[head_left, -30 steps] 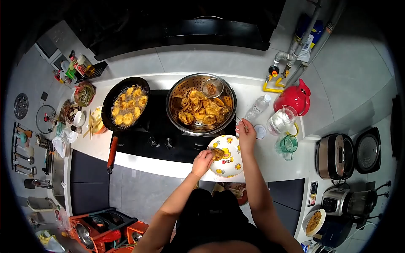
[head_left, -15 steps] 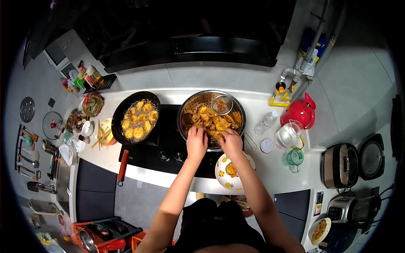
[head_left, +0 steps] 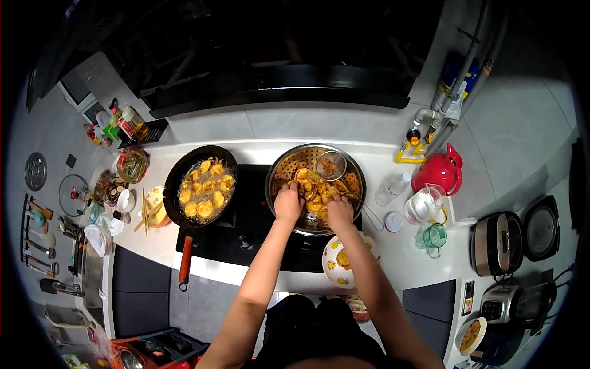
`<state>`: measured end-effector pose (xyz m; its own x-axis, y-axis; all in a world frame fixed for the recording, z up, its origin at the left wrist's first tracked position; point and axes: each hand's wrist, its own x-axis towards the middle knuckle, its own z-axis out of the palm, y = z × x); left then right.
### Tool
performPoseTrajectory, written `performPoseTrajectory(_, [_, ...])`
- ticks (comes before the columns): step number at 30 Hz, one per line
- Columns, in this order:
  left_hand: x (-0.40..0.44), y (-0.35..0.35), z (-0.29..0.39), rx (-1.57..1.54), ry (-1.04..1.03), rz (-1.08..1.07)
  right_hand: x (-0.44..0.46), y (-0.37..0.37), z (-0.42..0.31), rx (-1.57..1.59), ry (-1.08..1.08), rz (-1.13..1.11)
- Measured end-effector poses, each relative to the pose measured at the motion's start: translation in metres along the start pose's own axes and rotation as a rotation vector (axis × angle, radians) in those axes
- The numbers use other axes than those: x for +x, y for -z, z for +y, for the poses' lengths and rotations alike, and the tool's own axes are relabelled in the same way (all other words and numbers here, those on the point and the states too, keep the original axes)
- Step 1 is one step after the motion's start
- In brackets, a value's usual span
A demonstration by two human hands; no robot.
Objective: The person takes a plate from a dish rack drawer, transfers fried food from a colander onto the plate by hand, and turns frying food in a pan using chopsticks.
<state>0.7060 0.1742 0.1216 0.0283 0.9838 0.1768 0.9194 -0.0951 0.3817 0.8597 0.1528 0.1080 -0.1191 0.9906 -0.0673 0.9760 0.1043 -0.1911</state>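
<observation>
A perforated metal colander in front of me holds a heap of golden fried pieces. At the left side of the heap, my left hand has its fingers curled down onto the pieces. My right hand grips into the same heap from the right, its fingertips partly hidden. A small mesh strainer with brown crumbs lies at the back of the colander. Under my right forearm, a patterned plate carries a fried piece.
Left of the colander, a black frying pan with a wooden handle holds pieces bubbling in oil. To the right are a plastic bottle, a glass pitcher, a green glass mug and a red kettle. Chopsticks lie at left.
The view has shifted, so the counter sits slightly lower and the colander farther right. Both hands stay in the heap, and the pieces between them lie differently.
</observation>
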Motion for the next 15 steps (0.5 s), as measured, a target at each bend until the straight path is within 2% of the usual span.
performPoseTrajectory(2, [-0.004, 0.006, 0.000, -0.154, 0.005, 0.087, -0.001, 0.001, 0.000, 0.009, 0.010, 0.034])
performPoseTrajectory(4, [-0.016, 0.011, 0.000, -0.386, -0.014, 0.216, -0.012, 0.012, -0.002, 0.113, 0.023, 0.168])
performPoseTrajectory(5, [-0.023, 0.013, 0.000, -0.418, -0.087, 0.319, -0.020, 0.016, -0.002, 0.166, 0.029, 0.233])
performPoseTrajectory(7, [-0.043, 0.024, 0.008, -0.599, -0.102, 0.342, -0.032, 0.019, 0.000, 0.367, 0.059, 0.396])
performPoseTrajectory(10, [-0.083, 0.018, 0.012, -0.653, -0.173, 0.378, -0.064, 0.021, 0.005, 0.675, 0.105, 0.603])
performPoseTrajectory(11, [-0.096, 0.010, 0.012, -0.658, -0.256, 0.445, -0.079, 0.023, 0.008, 0.719, 0.123, 0.638])
performPoseTrajectory(15, [-0.153, -0.028, 0.024, -0.765, -0.216, 0.317, -0.136, -0.008, 0.034, 0.744, 0.101, 0.730])
